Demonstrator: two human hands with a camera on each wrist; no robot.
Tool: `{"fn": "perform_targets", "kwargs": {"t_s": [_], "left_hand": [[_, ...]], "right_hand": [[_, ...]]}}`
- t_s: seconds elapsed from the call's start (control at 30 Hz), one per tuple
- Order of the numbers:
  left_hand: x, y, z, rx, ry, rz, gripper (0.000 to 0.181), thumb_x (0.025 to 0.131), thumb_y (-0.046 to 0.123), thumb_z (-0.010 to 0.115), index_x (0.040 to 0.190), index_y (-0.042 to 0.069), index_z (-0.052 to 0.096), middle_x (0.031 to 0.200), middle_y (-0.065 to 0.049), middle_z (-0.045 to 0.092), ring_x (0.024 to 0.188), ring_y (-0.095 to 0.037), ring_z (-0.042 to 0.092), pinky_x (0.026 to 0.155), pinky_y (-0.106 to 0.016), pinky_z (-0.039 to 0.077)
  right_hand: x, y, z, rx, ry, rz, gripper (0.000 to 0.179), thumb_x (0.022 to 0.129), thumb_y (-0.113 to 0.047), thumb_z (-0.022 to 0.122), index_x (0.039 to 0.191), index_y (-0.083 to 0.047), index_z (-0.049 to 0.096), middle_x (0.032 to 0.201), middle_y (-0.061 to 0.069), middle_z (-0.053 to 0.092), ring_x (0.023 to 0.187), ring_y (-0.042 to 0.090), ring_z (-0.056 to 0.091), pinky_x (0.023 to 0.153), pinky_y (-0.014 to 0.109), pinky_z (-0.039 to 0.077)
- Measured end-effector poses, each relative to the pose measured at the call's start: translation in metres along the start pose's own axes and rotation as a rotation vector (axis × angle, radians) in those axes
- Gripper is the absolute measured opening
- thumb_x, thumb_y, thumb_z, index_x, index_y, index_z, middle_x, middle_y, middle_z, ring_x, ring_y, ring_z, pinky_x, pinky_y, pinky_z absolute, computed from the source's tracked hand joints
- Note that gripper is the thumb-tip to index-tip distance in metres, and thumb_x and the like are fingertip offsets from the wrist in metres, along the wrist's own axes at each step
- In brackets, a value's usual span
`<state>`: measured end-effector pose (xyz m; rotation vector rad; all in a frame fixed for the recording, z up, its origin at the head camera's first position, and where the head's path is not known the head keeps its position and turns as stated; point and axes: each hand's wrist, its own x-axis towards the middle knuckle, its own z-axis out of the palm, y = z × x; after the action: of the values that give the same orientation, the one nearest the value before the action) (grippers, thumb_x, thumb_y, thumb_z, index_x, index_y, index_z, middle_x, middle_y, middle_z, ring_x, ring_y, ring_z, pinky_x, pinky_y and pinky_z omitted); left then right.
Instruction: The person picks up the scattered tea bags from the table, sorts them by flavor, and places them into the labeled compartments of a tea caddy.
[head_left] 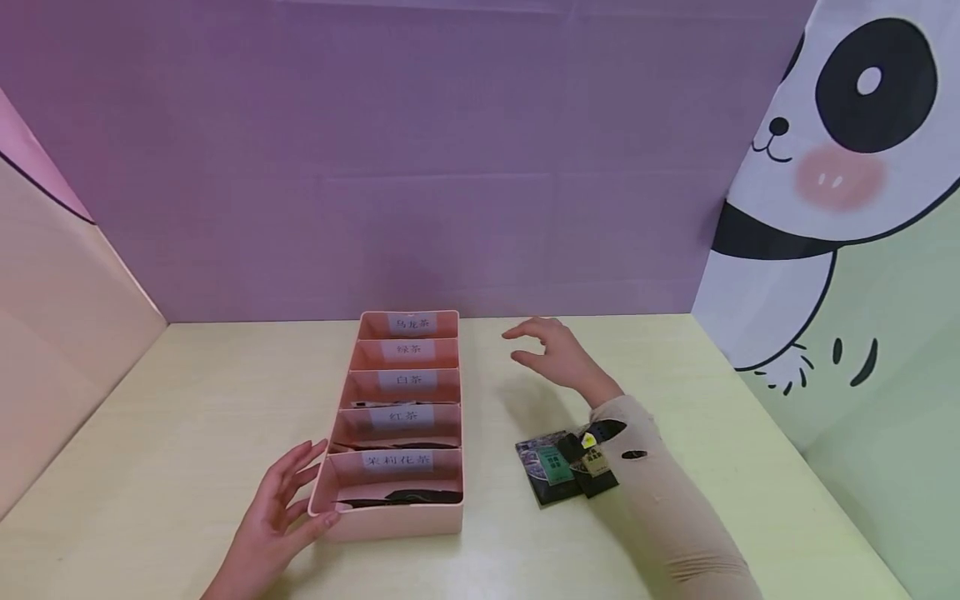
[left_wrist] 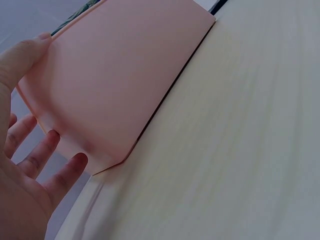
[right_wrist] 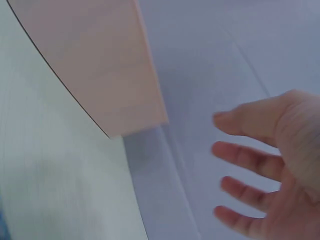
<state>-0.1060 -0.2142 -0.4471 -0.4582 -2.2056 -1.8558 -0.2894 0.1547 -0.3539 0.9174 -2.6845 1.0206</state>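
Note:
A long pink box [head_left: 397,521] with several compartments stands on the table, a Chinese tea label in each. Its near-left corner is beside my left hand [head_left: 270,517], the thumb at the near wall and the loosely spread fingers along the left side. In the left wrist view, that thumb [left_wrist: 25,57] reaches the box's rim. Dark tea sachets [head_left: 412,497] lie in the nearest compartment. My right hand [head_left: 551,354] hovers right of the box's far end, fingers loosely bent with nothing between them; the right wrist view shows it apart from the box wall [right_wrist: 95,65].
Dark tea sachets with green and gold labels [head_left: 555,468] lie on the table [head_left: 210,400] right of the box, partly under the right forearm in the head view. A purple backdrop [head_left: 450,167] rises behind the table, and a panda-printed panel [head_left: 847,250] stands at right.

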Motion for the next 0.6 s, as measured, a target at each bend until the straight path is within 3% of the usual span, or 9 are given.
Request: {"fn": "perform_targets", "kwargs": {"t_s": [0.13, 0.43, 0.6], "left_hand": [[0.0, 0.0, -0.001, -0.015, -0.008, 0.022, 0.084, 0.082, -0.019, 0.068, 0.152, 0.002, 0.026, 0.147, 0.016, 0.045, 0.122, 0.001, 0.048, 0.091, -0.011, 0.043], [0.001, 0.0, -0.003, 0.011, -0.004, 0.001, 0.084, 0.083, -0.016, 0.069, 0.152, 0.006, 0.027, 0.146, 0.017, 0.044, 0.122, 0.002, 0.047, 0.091, -0.01, 0.043], [0.001, 0.0, -0.002, 0.001, -0.011, 0.013, 0.084, 0.083, -0.017, 0.069, 0.152, 0.006, 0.028, 0.147, 0.016, 0.045, 0.122, 0.002, 0.047, 0.09, -0.011, 0.044]], "right_hand": [[-0.027, 0.013, -0.012, 0.024, -0.032, 0.057, 0.033, 0.093, -0.009, 0.069, 0.125, -0.002, 0.066, 0.127, 0.015, 0.062, 0.124, 0.037, 0.052, 0.094, 0.058, 0.046], [-0.068, 0.037, -0.023, 0.052, -0.217, 0.177, 0.043, 0.093, -0.013, 0.071, 0.131, 0.001, 0.06, 0.135, 0.019, 0.054, 0.127, 0.045, 0.045, 0.099, 0.062, 0.042], [-0.086, 0.044, -0.028, 0.067, -0.323, 0.201, 0.052, 0.087, -0.012, 0.076, 0.134, 0.001, 0.057, 0.14, 0.022, 0.049, 0.128, 0.048, 0.042, 0.097, 0.061, 0.043]]}}
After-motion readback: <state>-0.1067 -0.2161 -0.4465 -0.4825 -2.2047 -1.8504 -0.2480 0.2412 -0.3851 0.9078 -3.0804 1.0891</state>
